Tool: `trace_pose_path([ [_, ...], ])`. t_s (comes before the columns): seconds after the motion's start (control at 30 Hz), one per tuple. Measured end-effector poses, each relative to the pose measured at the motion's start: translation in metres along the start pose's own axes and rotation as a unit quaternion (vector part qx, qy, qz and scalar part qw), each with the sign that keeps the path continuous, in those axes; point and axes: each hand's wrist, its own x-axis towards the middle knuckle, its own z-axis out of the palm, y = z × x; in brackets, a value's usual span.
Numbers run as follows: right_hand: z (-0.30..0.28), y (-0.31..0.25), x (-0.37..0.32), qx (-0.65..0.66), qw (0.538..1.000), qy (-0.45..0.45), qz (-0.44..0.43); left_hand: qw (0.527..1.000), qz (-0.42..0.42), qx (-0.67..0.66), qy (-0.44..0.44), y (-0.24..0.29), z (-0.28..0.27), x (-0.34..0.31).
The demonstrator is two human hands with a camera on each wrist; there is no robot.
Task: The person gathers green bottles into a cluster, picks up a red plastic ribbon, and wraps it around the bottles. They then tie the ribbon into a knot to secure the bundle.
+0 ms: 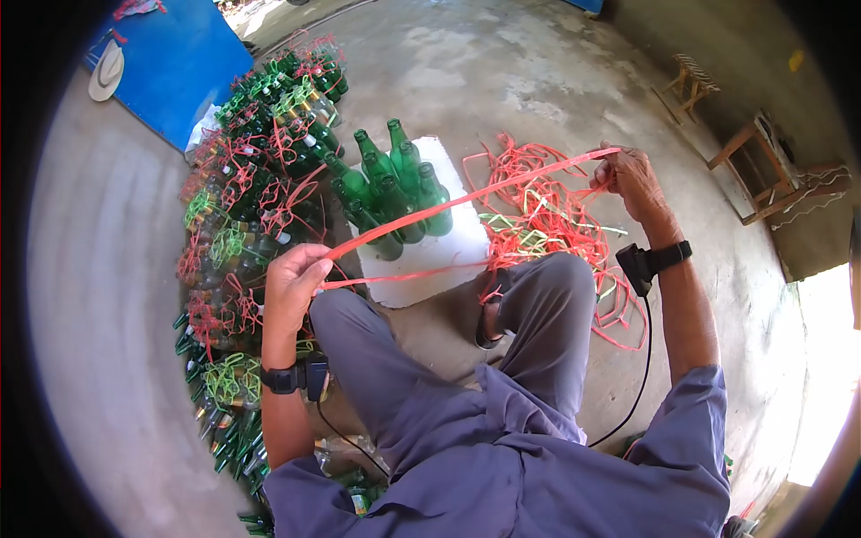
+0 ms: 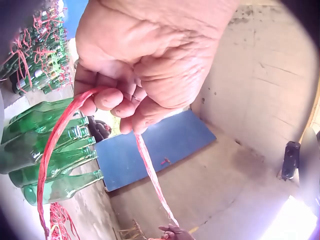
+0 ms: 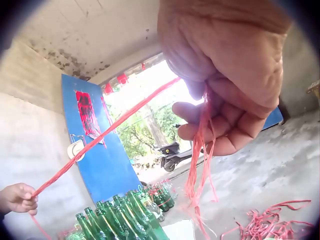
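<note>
A red plastic strap (image 1: 448, 208) is stretched across the front of the person, above the knees. The left hand (image 1: 296, 276) pinches one part of it between thumb and fingers, and a second length trails from that hand toward the right. In the right hand (image 1: 632, 179) the strap's other end is gripped, with frayed strands (image 3: 200, 170) hanging below the fingers. Behind the strap, a tight cluster of green glass bottles (image 1: 395, 193) stands upright on a white board (image 1: 395, 289). Neither hand touches the bottles.
A loose heap of red and green straps (image 1: 547, 211) lies right of the board. Many strap-tied bottles (image 1: 242, 224) line the left side. A wooden stool (image 1: 762, 170) stands at the right wall, and a blue door (image 1: 179, 63) is at upper left.
</note>
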Motion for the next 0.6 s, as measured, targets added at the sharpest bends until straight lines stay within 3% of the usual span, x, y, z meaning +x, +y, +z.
trace_pose_path([
  [0.17,0.003,-0.004,-0.004,0.035,0.998,0.012,0.054,0.999,0.001,0.034,0.004,-0.008,0.001,0.001],
  [0.33,0.001,-0.005,-0.005,0.194,0.978,0.043,0.071,0.997,0.006,0.079,0.001,-0.010,0.001,0.003],
  [0.6,-0.014,-0.015,-0.004,0.351,0.933,0.071,0.037,0.992,0.022,0.120,-0.036,-0.007,0.011,0.019],
])
